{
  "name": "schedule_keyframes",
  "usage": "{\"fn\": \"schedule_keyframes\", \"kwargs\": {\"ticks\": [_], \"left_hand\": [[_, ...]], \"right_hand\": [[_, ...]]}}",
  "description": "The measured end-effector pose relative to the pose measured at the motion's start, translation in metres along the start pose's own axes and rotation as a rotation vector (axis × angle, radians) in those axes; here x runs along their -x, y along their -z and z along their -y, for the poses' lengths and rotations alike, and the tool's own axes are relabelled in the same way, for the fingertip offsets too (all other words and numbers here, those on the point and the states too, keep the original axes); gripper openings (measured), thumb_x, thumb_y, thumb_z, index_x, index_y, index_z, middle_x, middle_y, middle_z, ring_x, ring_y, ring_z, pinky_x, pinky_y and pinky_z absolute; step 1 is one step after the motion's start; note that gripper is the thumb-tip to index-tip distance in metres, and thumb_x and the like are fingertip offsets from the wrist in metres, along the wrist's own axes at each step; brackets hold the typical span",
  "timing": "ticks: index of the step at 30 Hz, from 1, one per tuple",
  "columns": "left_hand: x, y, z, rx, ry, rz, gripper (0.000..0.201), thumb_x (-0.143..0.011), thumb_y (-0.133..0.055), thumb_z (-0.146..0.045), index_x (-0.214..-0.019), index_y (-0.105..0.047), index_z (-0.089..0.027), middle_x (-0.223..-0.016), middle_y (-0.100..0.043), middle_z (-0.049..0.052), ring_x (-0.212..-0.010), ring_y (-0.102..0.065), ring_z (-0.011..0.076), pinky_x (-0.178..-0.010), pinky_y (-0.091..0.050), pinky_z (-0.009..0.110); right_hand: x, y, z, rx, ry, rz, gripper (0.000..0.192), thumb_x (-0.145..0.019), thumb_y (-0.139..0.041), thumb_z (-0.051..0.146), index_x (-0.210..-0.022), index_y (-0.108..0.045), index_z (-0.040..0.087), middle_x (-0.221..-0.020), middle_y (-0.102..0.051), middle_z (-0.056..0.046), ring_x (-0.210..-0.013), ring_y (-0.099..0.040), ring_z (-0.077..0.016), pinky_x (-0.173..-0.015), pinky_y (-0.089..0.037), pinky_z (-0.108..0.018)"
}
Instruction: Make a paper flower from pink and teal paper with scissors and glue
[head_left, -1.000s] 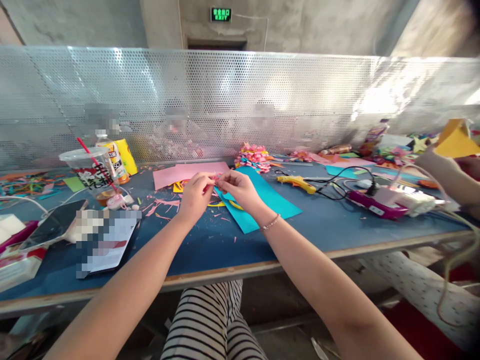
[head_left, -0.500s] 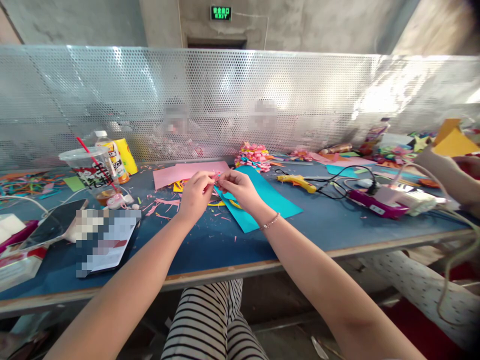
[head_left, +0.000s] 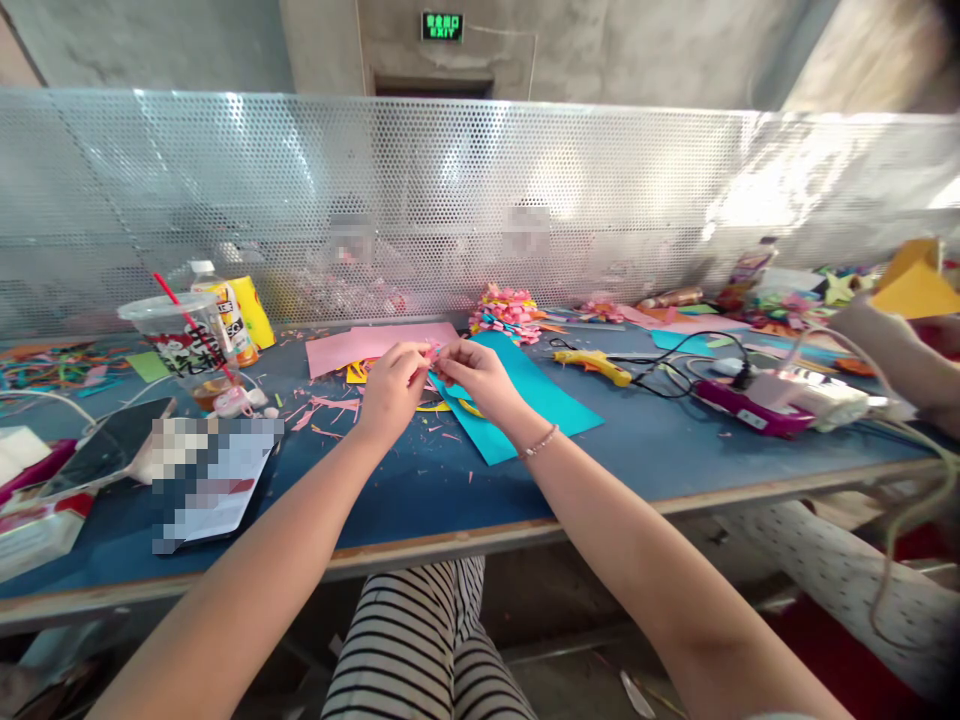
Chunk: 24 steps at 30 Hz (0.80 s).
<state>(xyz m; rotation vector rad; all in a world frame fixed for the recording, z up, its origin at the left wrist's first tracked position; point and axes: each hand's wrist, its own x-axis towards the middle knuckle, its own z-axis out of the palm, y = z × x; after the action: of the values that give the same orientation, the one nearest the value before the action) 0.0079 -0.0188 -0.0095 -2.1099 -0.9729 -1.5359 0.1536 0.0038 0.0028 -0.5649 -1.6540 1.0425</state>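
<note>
both hands (head_left: pixel 390 390) (head_left: pixel 480 378) pinch a pink paper piece (head_left: pixel 433 352) mid-table, far from edges.

Bare blue table (head_left: pixel 420 490) lies open in front of both hands. To the left stand a plastic cup (head_left: pixel 184 345), a bottle (head_left: pixel 225 315) and a phone (head_left: pixel 112 450). To the right a glue gun (head_left: pixel 596 366) and its black cable (head_left: pixel 675 375) cross the surface. The mesh screen (head_left: pixel 480 200) closes the far side.

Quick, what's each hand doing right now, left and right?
Left hand: closed, fingertips pinching a small pink paper piece.
Right hand: closed, pinching the same piece from the other side.
</note>
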Motion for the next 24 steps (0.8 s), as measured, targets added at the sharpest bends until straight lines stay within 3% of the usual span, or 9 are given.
{"fn": "schedule_keyframes", "kwargs": {"ticks": [10, 17, 24], "left_hand": [[0.0007, 0.0010, 0.0044, -0.087, -0.046, 0.084, 0.017, -0.086, -0.042, -0.022, -0.081, -0.058, -0.018, -0.100, -0.063, 0.008, -0.095, -0.057, 0.0189, -0.082, -0.045, 0.035], [0.0002, 0.0000, 0.0025, -0.083, -0.061, 0.070, 0.020, -0.086, -0.042, -0.020, -0.095, -0.060, -0.019, -0.098, -0.064, 0.007, -0.095, -0.058, 0.0184, -0.084, -0.045, 0.034], [0.0023, -0.0026, 0.0041, -0.065, -0.076, -0.014, 0.016, -0.085, -0.047, -0.019, -0.094, -0.060, -0.018, -0.093, -0.067, 0.007, -0.091, -0.061, 0.0174, -0.082, -0.047, 0.033]], "right_hand": [[-0.0020, -0.0065, -0.0085, 0.039, -0.010, -0.076, 0.011, -0.066, -0.056, 0.026, -0.071, -0.051, 0.017, -0.060, -0.051, 0.003, -0.055, -0.048, -0.0094, -0.052, -0.041, -0.023], [0.0008, -0.0072, -0.0076, 0.196, 0.109, -0.125, 0.008, -0.070, -0.053, 0.024, -0.074, -0.051, 0.018, -0.066, -0.054, 0.001, -0.061, -0.050, -0.0103, -0.057, -0.042, -0.023], [0.0033, -0.0073, -0.0048, 0.264, 0.176, -0.155, 0.007, -0.073, -0.053, 0.024, -0.074, -0.052, 0.018, -0.070, -0.056, 0.000, -0.065, -0.053, -0.0114, -0.061, -0.043, -0.025]]}}
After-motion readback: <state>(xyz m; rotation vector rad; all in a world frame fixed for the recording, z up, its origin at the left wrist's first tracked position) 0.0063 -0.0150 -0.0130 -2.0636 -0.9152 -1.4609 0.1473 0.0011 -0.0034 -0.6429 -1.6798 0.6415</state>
